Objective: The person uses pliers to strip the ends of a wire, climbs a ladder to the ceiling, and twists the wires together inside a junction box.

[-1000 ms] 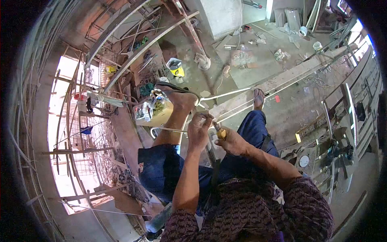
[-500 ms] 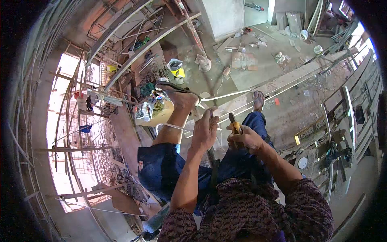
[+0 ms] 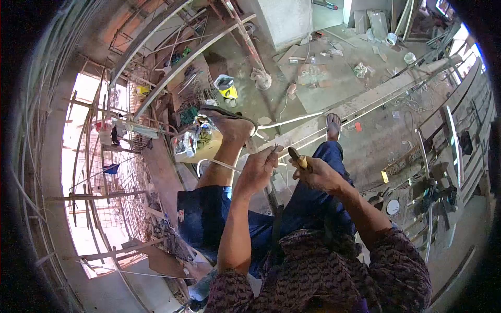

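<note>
Between the fingertips of the left hand (image 3: 257, 169) a thin wire (image 3: 274, 149) is pinched; pliers (image 3: 298, 159) are gripped in the right hand (image 3: 318, 176), just beside it. No cut or twist is visible yet.

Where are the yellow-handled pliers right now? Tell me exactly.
In the head view, the yellow-handled pliers are just right of centre, gripped in the right hand, their tip pointing toward the left hand close beside them, above the person's knees.

The pliers (image 3: 298, 159) in the right hand (image 3: 319, 176) have yellow handles. Below the pliers, the shorts (image 3: 209, 219) are dark blue and the shirt (image 3: 323, 271) has a purple-black pattern.
</note>
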